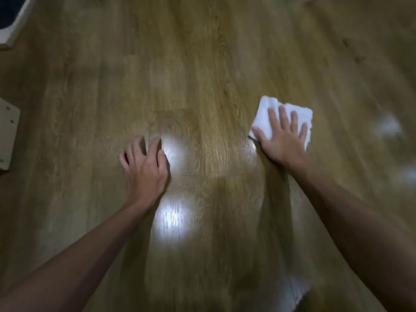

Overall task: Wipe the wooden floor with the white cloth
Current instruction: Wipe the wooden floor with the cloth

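The wooden floor (202, 64) fills nearly everything in sight, long oak-toned planks running away from the person, with two bright patches of reflected light shining on the boards near the left forearm. Fainter pale smears of glare sit out toward the right edge, too blurred to make out further.

At the far left edge, a pale board panel (7, 134) with small screw holes lies on the floor, and in the upper left corner a white-edged piece of furniture (13, 25) cuts into view; what it is cannot be told. No writing or label can be read on either.

Both bare forearms reach forward from the bottom corners. The right hand (282, 140) lies flat with straight, spread fingers, pressing down on the white cloth (265, 111). The cloth is folded into a rough square and sits on the floor right of centre, its far corners showing beyond the fingertips.

The left hand (145, 165) holds nothing; it rests on the bare boards well apart from the cloth, fingers loosely arched with the tips touching the wood, beside the upper light patch.
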